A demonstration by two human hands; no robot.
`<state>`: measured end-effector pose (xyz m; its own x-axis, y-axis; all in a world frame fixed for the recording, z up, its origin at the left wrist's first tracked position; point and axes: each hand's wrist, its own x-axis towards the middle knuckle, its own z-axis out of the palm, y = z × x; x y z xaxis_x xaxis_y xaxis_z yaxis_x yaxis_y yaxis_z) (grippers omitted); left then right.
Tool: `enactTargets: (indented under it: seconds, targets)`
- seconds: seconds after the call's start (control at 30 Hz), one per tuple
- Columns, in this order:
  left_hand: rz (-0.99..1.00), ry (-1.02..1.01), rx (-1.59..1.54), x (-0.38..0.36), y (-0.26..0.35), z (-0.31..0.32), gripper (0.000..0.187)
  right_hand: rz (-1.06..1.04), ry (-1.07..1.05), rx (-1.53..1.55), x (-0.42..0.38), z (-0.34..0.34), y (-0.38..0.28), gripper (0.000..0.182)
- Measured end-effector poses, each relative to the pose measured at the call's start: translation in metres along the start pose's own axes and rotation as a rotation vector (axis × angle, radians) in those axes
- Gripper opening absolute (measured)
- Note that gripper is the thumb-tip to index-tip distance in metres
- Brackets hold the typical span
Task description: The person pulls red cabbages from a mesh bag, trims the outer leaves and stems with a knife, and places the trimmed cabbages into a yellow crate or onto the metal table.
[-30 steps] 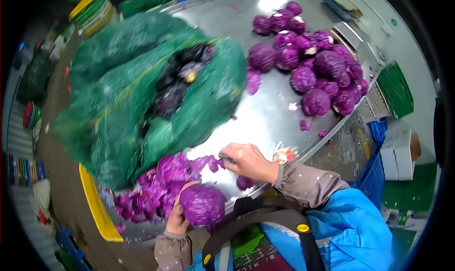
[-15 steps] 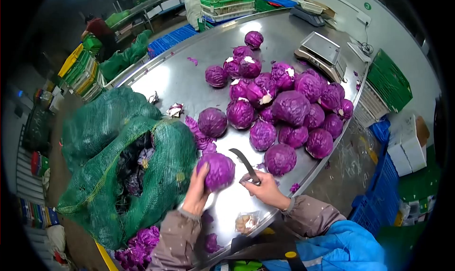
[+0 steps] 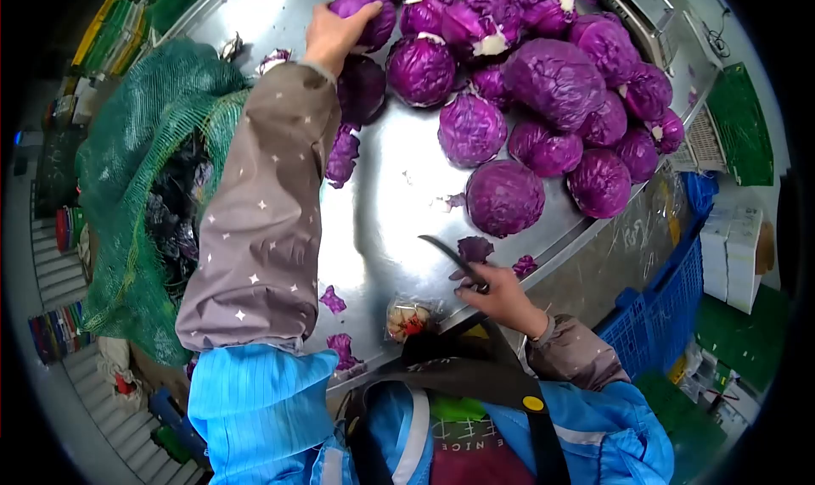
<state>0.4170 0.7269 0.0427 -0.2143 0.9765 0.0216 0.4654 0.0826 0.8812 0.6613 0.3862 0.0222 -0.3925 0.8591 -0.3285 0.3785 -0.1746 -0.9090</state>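
Note:
My left hand point(image 3: 334, 33) reaches far out over the metal table, its fingers round a purple cabbage point(image 3: 371, 22) beside the pile. Another, darker cabbage point(image 3: 361, 89) lies just below that wrist. Near the table's front edge my right hand point(image 3: 503, 301) is closed on the handle of a knife with a curved dark blade point(image 3: 443, 252). A loose purple leaf point(image 3: 475, 248) lies by the blade. Several whole cabbages, some with white cut stems, are heaped at the right, the nearest cabbage point(image 3: 505, 198) standing just above the knife hand.
A green mesh sack point(image 3: 119, 256) with dark leaves inside bulges along the left side. A small clear bag point(image 3: 409, 318) sits at the table's front edge. Leaf scraps point(image 3: 341, 349) lie on the metal table point(image 3: 382, 205). Blue crates point(image 3: 654, 298) stand beyond the right edge.
My left hand has moved from near the sack up to the pile with a cabbage. The right hand keeps the knife, slightly lower. The view has tilted down towards my body.

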Motion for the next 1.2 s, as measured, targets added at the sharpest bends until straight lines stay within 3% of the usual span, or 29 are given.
enactTargets:
  seconds: [0.1, 0.17, 0.27, 0.33, 0.37, 0.4, 0.43, 0.47, 0.5, 0.57, 0.63, 0.7, 0.73, 0.77, 0.9, 0.97, 1.0, 1.07, 1.17, 1.2]
  targets:
    - [0.103, -0.179, 0.040, -0.008, -0.002, -0.005, 0.076, -0.038, -0.171, -0.233, 0.002, 0.021, 0.020, 0.024]
    - [0.078, -0.199, 0.029, -0.024, 0.000, -0.011, 0.065, -0.126, -0.170, -0.263, 0.004, 0.034, 0.019, 0.027]
    - [0.223, -0.229, -0.056, -0.079, -0.004, -0.034, 0.037, -0.159, -0.141, -0.350, 0.008, 0.046, 0.014, 0.028]
    - [0.102, -0.361, -0.133, -0.141, -0.013, -0.060, 0.022, -0.085, -0.124, -0.399, 0.008, 0.047, 0.013, 0.032]
    - [0.017, -0.499, 0.036, -0.171, -0.023, -0.077, 0.016, -0.091, -0.134, -0.401, 0.008, 0.046, 0.011, 0.032]
    - [0.053, -0.578, 0.135, -0.205, -0.042, -0.089, 0.014, -0.031, -0.172, -0.433, 0.008, 0.044, 0.010, 0.033]
    - [-0.097, -0.691, 0.280, -0.242, -0.034, -0.098, 0.014, 0.029, -0.208, -0.466, 0.008, 0.042, 0.009, 0.034]
    - [-0.196, -0.671, 0.227, -0.280, -0.036, -0.102, 0.013, -0.003, -0.205, -0.498, 0.006, 0.043, 0.012, 0.036]
    - [-0.105, -0.739, 0.150, -0.311, -0.065, -0.102, 0.018, -0.010, -0.212, -0.502, 0.005, 0.044, 0.013, 0.036]
    - [-0.124, -0.778, 0.121, -0.354, -0.075, -0.093, 0.041, -0.093, -0.171, -0.521, 0.005, 0.048, 0.013, 0.035]
    - [0.014, -0.700, 0.148, -0.381, -0.086, -0.078, 0.052, -0.096, -0.237, -0.530, 0.008, 0.049, 0.015, 0.034]
    - [0.110, -0.678, 0.248, -0.390, -0.095, -0.066, 0.052, -0.099, -0.303, -0.539, 0.012, 0.050, 0.017, 0.034]
    - [0.160, -0.575, 0.232, -0.394, -0.095, -0.062, 0.041, -0.064, -0.342, -0.515, 0.013, 0.051, 0.018, 0.033]
    - [0.159, -0.560, 0.233, -0.396, -0.097, -0.062, 0.041, -0.030, -0.380, -0.492, 0.015, 0.053, 0.018, 0.032]
    - [-0.083, -0.598, -0.004, -0.391, -0.105, -0.072, 0.028, -0.061, -0.355, -0.416, 0.019, 0.064, 0.008, 0.027]
    - [-0.106, -0.546, -0.073, -0.392, -0.111, -0.083, 0.025, 0.230, -0.433, 0.209, 0.026, 0.071, -0.009, 0.022]
    - [-0.099, -0.539, -0.073, -0.392, -0.112, -0.090, 0.025, 0.218, -0.432, 0.252, 0.029, 0.077, -0.010, 0.018]
    - [-0.516, -0.657, -0.466, -0.392, -0.112, -0.105, 0.025, 0.256, -0.427, 0.257, 0.035, 0.090, -0.022, 0.018]
    - [-0.543, -0.663, -0.475, -0.407, -0.119, -0.122, 0.028, 0.311, -0.413, 0.255, 0.042, 0.109, -0.030, 0.016]
    - [-0.507, -0.670, -0.495, -0.416, -0.132, -0.120, 0.030, 0.210, -0.387, 0.191, 0.045, 0.115, -0.020, 0.016]
